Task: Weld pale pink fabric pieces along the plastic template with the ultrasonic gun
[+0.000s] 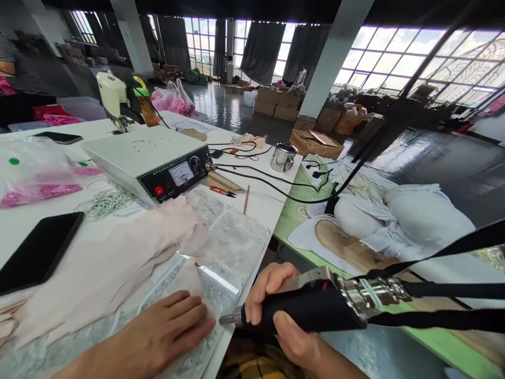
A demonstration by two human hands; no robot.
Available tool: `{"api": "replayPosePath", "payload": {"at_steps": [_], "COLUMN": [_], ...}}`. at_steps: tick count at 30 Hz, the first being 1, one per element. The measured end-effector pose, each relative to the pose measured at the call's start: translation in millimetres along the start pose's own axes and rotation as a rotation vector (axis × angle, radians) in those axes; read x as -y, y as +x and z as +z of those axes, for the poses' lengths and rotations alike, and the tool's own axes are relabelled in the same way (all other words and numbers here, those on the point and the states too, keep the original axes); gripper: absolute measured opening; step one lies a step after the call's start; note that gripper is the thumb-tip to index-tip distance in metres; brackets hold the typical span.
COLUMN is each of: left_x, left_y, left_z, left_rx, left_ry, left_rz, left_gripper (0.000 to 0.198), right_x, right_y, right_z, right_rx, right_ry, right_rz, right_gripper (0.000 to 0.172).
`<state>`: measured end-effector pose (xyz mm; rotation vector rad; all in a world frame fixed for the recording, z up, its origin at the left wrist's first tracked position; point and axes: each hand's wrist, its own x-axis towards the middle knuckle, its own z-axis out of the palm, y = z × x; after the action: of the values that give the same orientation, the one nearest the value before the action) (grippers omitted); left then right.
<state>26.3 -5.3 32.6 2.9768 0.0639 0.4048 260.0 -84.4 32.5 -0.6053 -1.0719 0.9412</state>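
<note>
The pink cloth (118,252) lies rumpled over lace (236,242) on the table (260,205). The left hand (169,329) lies open and flat on the cloth's near corner. Just beside its fingertips the tool (315,308) points at the table edge, with the right hand (295,342) wrapped round its black grip. No worked seam shows, so most of the cloth seems undone.

Tall windows (394,58) (dark curtains (262,50)) light the glossy floor (224,108).

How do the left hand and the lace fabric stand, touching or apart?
Touching. The head view shows the left hand lying flat on the lace fabric, no gap; the right hand grips a handheld welding tool.
</note>
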Motion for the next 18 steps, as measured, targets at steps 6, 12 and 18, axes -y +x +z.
{"api": "replayPosePath", "payload": {"at_steps": [6,12,18], "left_x": [1.1,1.6,-1.6], "left_y": [-6.0,-6.0,-6.0], "left_z": [1.3,0.8,0.9], "left_rx": [0.036,0.029,0.012], "left_ry": [0.059,0.052,0.040], "left_rz": [0.021,-0.003,-0.030], "left_gripper": [0.059,0.053,0.048], "right_x": [-0.1,0.2,-2.4], "right_y": [1.4,-1.5,-5.7], "right_z": [-1.1,-1.3,-3.5], "right_rx": [0.033,0.014,0.005], "right_ry": [-0.006,-0.002,-0.011], "right_rz": [0.003,-0.007,0.003], "right_gripper": [0.020,0.020,0.016]}}
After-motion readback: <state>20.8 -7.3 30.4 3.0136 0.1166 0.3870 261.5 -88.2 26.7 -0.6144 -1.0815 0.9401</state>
